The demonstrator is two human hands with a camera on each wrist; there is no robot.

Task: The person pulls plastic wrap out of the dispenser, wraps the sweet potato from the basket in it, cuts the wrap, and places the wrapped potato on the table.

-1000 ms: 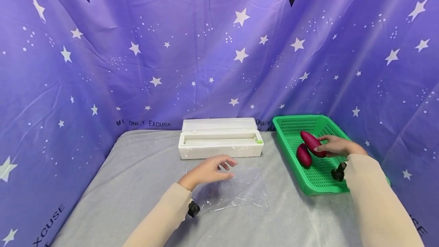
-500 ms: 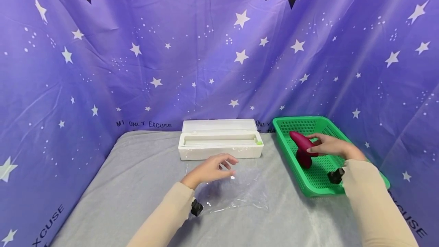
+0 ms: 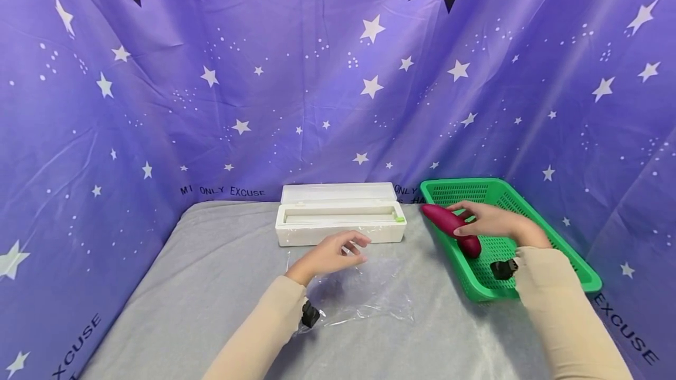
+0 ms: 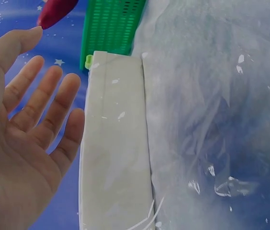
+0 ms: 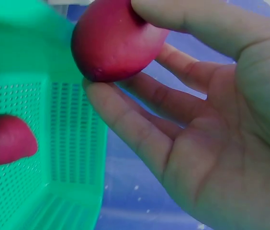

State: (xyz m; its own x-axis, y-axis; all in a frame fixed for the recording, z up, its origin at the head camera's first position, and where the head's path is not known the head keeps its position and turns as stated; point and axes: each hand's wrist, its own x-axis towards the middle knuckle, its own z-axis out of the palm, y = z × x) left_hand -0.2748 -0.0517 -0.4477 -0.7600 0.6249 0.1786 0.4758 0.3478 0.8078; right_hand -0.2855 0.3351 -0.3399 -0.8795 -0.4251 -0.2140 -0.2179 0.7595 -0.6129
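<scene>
In the head view my right hand (image 3: 491, 220) pinches a purple-red sweet potato (image 3: 439, 219) between thumb and fingers, above the left rim of the green basket (image 3: 573, 263). A second sweet potato (image 3: 470, 246) lies inside the basket, partly covered by the held one; the right wrist view shows this sweet potato (image 5: 8, 141) apart from it. My left hand (image 3: 333, 254) hovers with loosely bent fingers over a clear sheet of plastic wrap (image 3: 369, 295) on the table. The left wrist view shows its palm and spread fingers, holding nothing.
Behind the sheet stands a white plastic wrap dispenser (image 3: 340, 235), its lid (image 3: 338, 193) raised and a green slider (image 3: 399, 219) at its right end. Grey cloth (image 3: 211, 274) covers the table. A purple star-patterned curtain (image 3: 317, 75) encloses the back and sides.
My right hand has carried the sweet potato leftward from over the basket's middle to its left rim. The left hand has shifted slightly right and away from me.
</scene>
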